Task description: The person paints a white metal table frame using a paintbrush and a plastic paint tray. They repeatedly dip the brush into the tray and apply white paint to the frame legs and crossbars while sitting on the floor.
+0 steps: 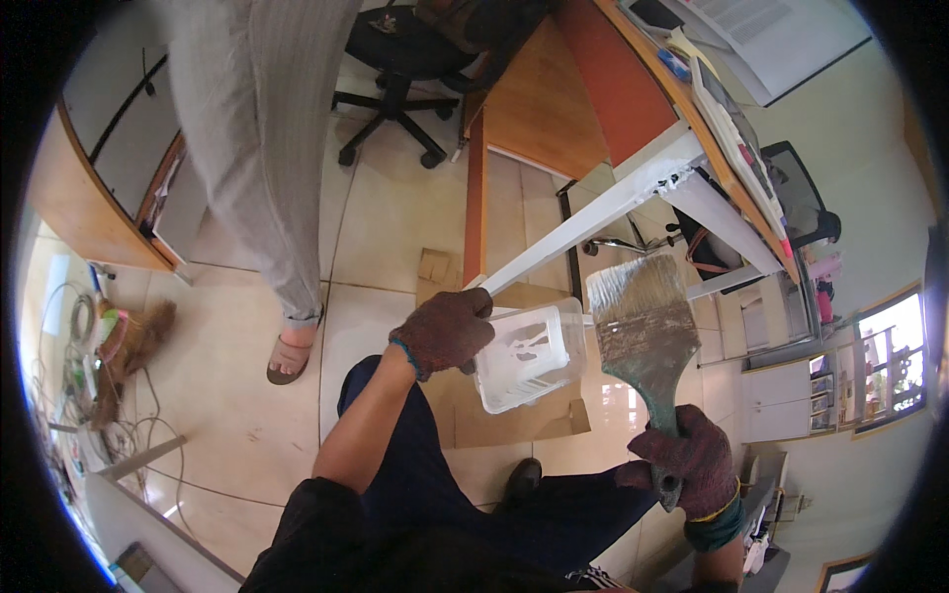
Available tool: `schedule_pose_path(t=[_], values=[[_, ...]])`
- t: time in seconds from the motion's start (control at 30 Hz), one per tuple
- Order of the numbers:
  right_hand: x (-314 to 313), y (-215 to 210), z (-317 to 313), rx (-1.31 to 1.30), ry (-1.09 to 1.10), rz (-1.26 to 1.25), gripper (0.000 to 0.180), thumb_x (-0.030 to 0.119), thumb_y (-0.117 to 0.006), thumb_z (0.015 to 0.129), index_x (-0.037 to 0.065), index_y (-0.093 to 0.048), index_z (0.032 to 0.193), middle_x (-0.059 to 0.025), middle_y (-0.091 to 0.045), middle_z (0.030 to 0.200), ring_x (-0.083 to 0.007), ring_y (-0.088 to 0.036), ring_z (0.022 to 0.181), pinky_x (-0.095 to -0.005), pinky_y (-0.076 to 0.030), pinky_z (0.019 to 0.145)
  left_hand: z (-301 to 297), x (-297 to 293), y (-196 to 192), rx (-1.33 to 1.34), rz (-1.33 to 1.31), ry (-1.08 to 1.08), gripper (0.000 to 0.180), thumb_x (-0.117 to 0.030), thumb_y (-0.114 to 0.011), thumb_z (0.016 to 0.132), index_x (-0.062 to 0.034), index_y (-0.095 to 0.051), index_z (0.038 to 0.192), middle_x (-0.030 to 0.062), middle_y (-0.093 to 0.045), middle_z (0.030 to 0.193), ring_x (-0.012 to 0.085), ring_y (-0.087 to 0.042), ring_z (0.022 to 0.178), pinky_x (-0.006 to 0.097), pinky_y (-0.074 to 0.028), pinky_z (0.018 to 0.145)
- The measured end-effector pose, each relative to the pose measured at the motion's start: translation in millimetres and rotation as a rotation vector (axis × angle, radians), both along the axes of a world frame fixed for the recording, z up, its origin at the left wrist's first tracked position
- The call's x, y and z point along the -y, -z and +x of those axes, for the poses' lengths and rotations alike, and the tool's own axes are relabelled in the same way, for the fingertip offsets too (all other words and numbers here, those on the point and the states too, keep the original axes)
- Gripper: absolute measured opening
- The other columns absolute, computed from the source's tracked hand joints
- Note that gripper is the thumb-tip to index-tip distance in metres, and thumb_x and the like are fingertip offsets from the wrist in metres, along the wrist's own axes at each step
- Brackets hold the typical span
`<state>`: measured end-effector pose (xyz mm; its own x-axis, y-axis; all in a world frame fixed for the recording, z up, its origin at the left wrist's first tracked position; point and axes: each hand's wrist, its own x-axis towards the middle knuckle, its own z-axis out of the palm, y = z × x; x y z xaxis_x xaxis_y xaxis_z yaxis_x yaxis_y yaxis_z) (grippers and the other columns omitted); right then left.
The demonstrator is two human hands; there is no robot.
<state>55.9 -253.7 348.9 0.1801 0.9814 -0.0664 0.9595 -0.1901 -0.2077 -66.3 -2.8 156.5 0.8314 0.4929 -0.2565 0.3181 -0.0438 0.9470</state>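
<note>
We hold a clear plastic tub (527, 354), streaked white inside, in our gloved left hand (447, 331); the fingers curl tight over its near rim, tilting its open mouth toward us so the white coating inside shows. Just to the right of the tub, our gloved right hand (692, 457) is wrapped in a fist around the handle of a wide paintbrush (645, 326), bristles up and pale at the tips, held clear of the tub, likely so it drips on nothing. Behind the tub a white-painted table leg (583, 229) slants up to a wooden desk (554, 109). Below the tub, cardboard (514, 420) covers the tiled floor (395, 217), seemingly to catch drips. Far left of the tub, another person's sandalled foot (290, 353) stands; the tangle beyond looks like cables, though it blurs at the rim.
</note>
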Motion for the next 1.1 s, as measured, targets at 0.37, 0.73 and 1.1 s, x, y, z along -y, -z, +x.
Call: schedule_pose_path(t=[0.37,0.73,1.1], values=[[34,59,34,-0.109,0.069,0.388,0.034,0.010,-0.073,0.060,0.014,-0.065,0.092,-0.0070,-0.060,0.063,-0.0210,-0.060,0.053,-0.0297,-0.048,0.049,48,26,10,-0.004,-0.018,0.035,0.023,-0.010,-0.055,0.077,0.0060,-0.050,0.093,0.0164,-0.059,0.074,0.0238,-0.066,0.057,0.036,-0.055,0.053],[60,134,78,-0.619,0.216,0.588,0.021,0.013,-0.071,0.066,0.007,-0.063,0.084,-0.0094,-0.060,0.066,-0.0241,-0.060,0.062,-0.0329,-0.047,0.055,78,41,56,-0.006,0.303,0.006,0.024,-0.015,-0.058,0.075,0.0028,-0.056,0.092,0.0195,-0.056,0.094,0.0301,-0.062,0.083,0.039,-0.052,0.075],[64,197,89,-0.381,0.351,0.602,0.039,0.041,-0.065,0.078,0.003,-0.062,0.088,-0.0078,-0.061,0.071,-0.0190,-0.061,0.066,-0.0312,-0.046,0.057,75,46,62,-0.008,0.005,-0.125,0.026,-0.016,-0.057,0.077,0.0021,-0.051,0.095,0.0192,-0.060,0.082,0.0266,-0.065,0.067,0.037,-0.055,0.056]])
